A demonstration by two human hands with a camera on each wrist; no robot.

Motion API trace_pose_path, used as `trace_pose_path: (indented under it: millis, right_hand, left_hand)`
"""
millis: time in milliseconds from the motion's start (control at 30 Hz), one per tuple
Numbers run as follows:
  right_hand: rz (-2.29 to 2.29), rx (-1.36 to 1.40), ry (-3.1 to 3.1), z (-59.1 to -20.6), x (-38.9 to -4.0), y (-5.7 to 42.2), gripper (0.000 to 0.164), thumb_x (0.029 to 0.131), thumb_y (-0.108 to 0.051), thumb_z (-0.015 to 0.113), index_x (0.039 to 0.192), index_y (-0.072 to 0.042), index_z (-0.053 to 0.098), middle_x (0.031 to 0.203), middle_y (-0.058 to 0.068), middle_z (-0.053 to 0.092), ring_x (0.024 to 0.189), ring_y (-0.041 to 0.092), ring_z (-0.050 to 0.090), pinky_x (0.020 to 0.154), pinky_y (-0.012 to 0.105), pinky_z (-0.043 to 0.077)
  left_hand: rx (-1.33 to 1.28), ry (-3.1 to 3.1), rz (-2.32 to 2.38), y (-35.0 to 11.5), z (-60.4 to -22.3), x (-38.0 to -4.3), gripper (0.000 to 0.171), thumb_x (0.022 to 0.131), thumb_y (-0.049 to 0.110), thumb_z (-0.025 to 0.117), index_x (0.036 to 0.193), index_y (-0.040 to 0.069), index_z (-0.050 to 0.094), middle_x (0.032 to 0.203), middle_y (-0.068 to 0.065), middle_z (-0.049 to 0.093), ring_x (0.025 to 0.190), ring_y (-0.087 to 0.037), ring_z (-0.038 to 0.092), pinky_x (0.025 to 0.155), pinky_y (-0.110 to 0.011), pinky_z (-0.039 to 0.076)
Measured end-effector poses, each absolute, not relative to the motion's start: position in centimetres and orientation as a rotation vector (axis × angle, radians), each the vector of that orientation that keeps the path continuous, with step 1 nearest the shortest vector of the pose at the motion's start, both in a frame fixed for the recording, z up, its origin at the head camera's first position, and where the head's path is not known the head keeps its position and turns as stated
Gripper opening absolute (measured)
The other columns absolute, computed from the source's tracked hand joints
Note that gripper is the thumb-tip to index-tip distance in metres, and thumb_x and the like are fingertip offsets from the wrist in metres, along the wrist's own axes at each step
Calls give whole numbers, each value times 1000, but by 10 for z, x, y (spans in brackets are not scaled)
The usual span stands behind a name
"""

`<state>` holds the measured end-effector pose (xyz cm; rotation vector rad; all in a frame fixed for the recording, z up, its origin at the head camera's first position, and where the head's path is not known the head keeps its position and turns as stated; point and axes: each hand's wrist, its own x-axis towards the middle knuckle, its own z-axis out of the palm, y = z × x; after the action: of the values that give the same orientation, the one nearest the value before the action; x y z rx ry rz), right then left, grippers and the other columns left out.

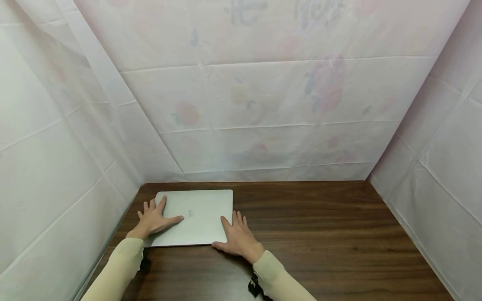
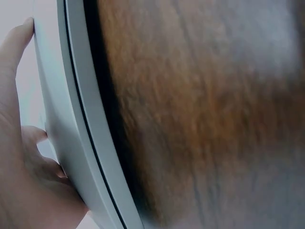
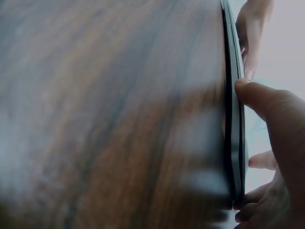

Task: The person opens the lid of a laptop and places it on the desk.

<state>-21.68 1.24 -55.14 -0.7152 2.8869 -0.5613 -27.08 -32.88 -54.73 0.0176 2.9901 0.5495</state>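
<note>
A closed silver laptop [image 1: 201,228] lies flat on the brown wooden table, with a small dark mark on its lid. My left hand [image 1: 153,220] rests over its left side, fingers spread past the left edge and thumb laid across the lid. At the front right corner is my right hand [image 1: 241,239]. Its thumb [image 3: 255,93] touches the front edge, while the other fingers extend along the right edge. In the left wrist view, the laptop's front edge [image 2: 90,119] shows a thin dark seam between lid and base.
The brown wooden table [image 1: 320,238] extends to the right of the laptop and in front of it. White sheets with faint fruit prints hang as a back wall [image 1: 263,96] and as left [image 1: 49,167] and right side walls [image 1: 448,167]. A dark wrist strap [image 1: 255,286] shows below the right sleeve.
</note>
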Motion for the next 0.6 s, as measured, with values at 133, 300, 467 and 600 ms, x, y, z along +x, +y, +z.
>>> trace_pose_path:
  millis: [133,300,467,600]
  right_hand:
    - [-553,-726,2900,-552,-215,15,91,91,-69,64,159,-14,40,162,35,29,154,48,25,124,58,26]
    - [-566,-714,2909,-552,-213,19,90,91,-68,66,158,-13,41,161,35,30,153,47,26,123,57,28]
    - [-581,-689,2911,-551,-211,23,89,90,-65,68,157,-12,43,161,35,30,153,47,27,123,57,28]
    - [-584,-678,2903,-550,-210,27,90,90,-66,67,158,-12,42,162,35,28,154,47,25,124,57,28]
  left_hand:
    - [18,2986,576,-328,-550,-270,127,80,79,64,163,-2,14,159,-49,2,143,-73,-7,103,-91,-2]
    - [-1,2974,607,-323,-551,-269,129,78,81,65,164,-1,13,159,-48,0,143,-74,-9,102,-91,-7]
    - [-1,2975,609,-315,-548,-267,128,79,78,67,164,-1,14,159,-48,2,142,-75,-6,103,-90,-3]
    - [5,2984,612,-309,-550,-266,127,79,78,68,164,0,15,160,-47,3,143,-73,-7,104,-90,-2]
